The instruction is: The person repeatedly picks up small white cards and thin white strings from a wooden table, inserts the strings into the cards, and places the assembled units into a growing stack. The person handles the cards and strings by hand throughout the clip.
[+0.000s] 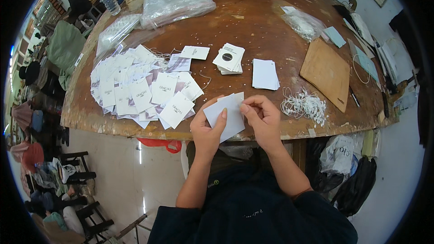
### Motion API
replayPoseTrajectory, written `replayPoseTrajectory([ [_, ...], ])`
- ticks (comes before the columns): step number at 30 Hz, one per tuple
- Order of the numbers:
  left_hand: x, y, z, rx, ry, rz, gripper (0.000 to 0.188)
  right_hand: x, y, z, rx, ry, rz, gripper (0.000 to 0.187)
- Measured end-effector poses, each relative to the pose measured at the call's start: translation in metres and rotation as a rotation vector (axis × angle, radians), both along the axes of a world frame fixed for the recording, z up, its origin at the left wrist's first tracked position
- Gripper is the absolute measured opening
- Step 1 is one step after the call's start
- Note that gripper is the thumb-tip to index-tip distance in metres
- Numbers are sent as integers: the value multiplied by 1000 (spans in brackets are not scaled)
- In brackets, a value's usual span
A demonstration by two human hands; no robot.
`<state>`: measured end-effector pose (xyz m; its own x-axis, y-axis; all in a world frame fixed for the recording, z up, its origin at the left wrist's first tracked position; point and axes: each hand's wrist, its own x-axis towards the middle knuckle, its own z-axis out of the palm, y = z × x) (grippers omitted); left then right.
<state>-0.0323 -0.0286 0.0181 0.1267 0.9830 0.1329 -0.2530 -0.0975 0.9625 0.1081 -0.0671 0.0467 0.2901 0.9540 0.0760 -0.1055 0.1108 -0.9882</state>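
My left hand (209,124) grips white card tags (229,119), its thumb lying across their blank faces. Two of them overlap at an angle. At their upper right corner, my right hand (261,119) pinches the edge between thumb and fingertips. Just beyond my hands stand a small stack of white tags with a dark round mark (229,58) and a stack of blank white cards (265,74). To the left spreads a large heap of printed white hang tags (144,88), some with strings. A tangle of white strings (304,107) lies right of my right hand.
A tan board (326,73) rests on the worn wooden table (253,22) at the right, near a pen (354,96). Plastic bags (176,2) and a water bottle (108,1) are at the far left. Black and white bags (346,165) sit below the table's right edge.
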Motion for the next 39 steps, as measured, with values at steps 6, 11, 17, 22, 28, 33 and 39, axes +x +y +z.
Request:
replayPoseTrajectory([
  [6,0,-4,0,50,104,87,30,-10,11,-10,88,29,-77,11],
  [11,1,-5,1,71,112,126,29,-11,11,-11,75,-138,-101,13],
  [17,2,-5,0,84,148,132,28,-9,13,-6,245,-372,-123,14],
  [22,4,-6,-1,160,179,153,27,-4,12,-3,90,-266,-18,13],
  [28,7,-8,-2,173,202,168,25,-8,15,-4,224,-515,-141,7],
  [33,8,-9,-2,175,193,161,26,-12,13,-5,214,-520,-189,6],
  [39,13,-17,-2,265,223,199,24,-15,17,-18,337,-628,-287,7],
])
